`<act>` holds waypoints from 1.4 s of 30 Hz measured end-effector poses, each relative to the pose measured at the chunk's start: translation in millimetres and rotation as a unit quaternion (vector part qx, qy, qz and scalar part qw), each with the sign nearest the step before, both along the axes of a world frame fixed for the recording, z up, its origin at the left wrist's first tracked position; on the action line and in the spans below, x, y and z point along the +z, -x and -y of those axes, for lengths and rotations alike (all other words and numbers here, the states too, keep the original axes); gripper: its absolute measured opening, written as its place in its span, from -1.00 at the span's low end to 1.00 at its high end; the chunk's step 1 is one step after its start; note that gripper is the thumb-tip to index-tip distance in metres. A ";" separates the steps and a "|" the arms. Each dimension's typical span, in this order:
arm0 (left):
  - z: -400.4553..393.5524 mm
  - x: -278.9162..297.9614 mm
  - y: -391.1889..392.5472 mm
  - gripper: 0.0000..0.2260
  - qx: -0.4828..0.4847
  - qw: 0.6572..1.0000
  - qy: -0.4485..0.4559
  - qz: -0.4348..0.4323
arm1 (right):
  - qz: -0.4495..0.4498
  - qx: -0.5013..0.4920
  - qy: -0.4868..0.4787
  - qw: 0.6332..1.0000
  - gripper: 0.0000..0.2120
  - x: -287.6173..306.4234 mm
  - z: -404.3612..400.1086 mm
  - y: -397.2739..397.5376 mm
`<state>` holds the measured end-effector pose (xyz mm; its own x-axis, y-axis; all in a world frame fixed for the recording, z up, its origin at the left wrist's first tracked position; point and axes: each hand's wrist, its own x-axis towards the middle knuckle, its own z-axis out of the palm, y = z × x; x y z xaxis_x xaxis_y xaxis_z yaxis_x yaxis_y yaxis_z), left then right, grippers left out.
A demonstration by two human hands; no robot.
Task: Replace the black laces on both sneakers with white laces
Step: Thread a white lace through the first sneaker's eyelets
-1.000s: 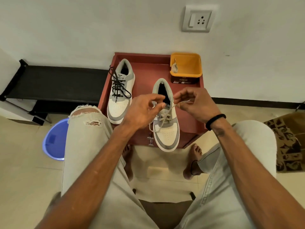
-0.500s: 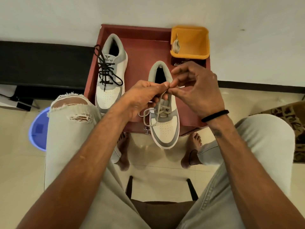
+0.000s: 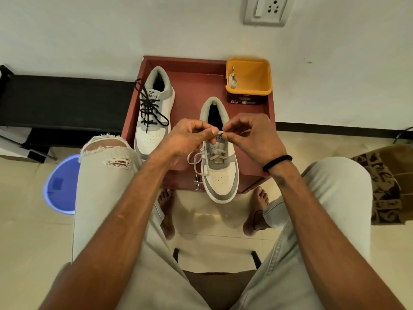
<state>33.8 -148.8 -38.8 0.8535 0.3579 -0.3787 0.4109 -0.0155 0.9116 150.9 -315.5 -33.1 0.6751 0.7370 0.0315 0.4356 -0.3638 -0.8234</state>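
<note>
We note the red bench [image 3: 196, 90] carrying both sneakers. Left sneaker [image 3: 154, 113] keeps its black laces [image 3: 149, 106]. Right sneaker [image 3: 220, 162] is part-threaded with the white lace [image 3: 201, 159]; slack loops off its left side. Step in hand: lacing this shoe. Left hand [image 3: 187, 139] and right hand [image 3: 250, 135] meet over the tongue, each grip pinching the lace end. Next, we judge: feed the tip into an upper eyelet, then pull snug. A spare white lace [image 3: 233, 80] waits in the yellow tub [image 3: 252, 74].

Both hands [image 3: 187, 137] [image 3: 252, 135] in pinch grip
</note>
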 end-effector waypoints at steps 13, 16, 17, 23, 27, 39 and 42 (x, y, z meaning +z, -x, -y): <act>8.8 5.9 -6.1 -0.85 -0.016 0.998 -0.064 0.021 | 0.113 -0.022 0.040 0.993 -0.78 0.7 -2.5 4.2; 8.0 3.2 -15.1 -0.82 -0.010 0.997 -0.062 0.032 | 0.122 -0.041 0.046 0.991 -0.79 -0.6 -7.9 -2.2; 7.0 2.2 -17.8 -0.83 -0.002 0.997 -0.070 0.035 | 0.120 -0.044 0.047 0.991 -0.79 -1.1 -10.2 -3.8; 6.7 -13.9 -23.2 -0.93 0.009 0.961 -0.274 -0.031 | 0.112 -0.016 0.121 0.986 -0.68 -14.0 -15.6 -6.6; 15.5 -26.2 -14.6 -0.86 -0.037 0.924 -0.379 -0.041 | 0.103 0.050 0.210 0.971 -0.56 -20.0 -7.9 -1.9; 29.3 -35.8 -10.2 -0.84 -0.010 0.929 -0.363 -0.063 | 0.035 -0.019 0.161 0.986 -0.60 -19.1 1.5 4.1; 32.0 -37.1 -9.7 -0.83 -0.005 0.914 -0.401 -0.059 | 0.031 -0.030 0.155 0.987 -0.63 -20.2 2.2 3.0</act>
<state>43.5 -180.8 -75.9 0.8281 0.5538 -0.0870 0.5020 -0.6635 0.5548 147.9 -317.7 -53.4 0.7220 0.6762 -0.1463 0.4510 -0.6204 -0.6416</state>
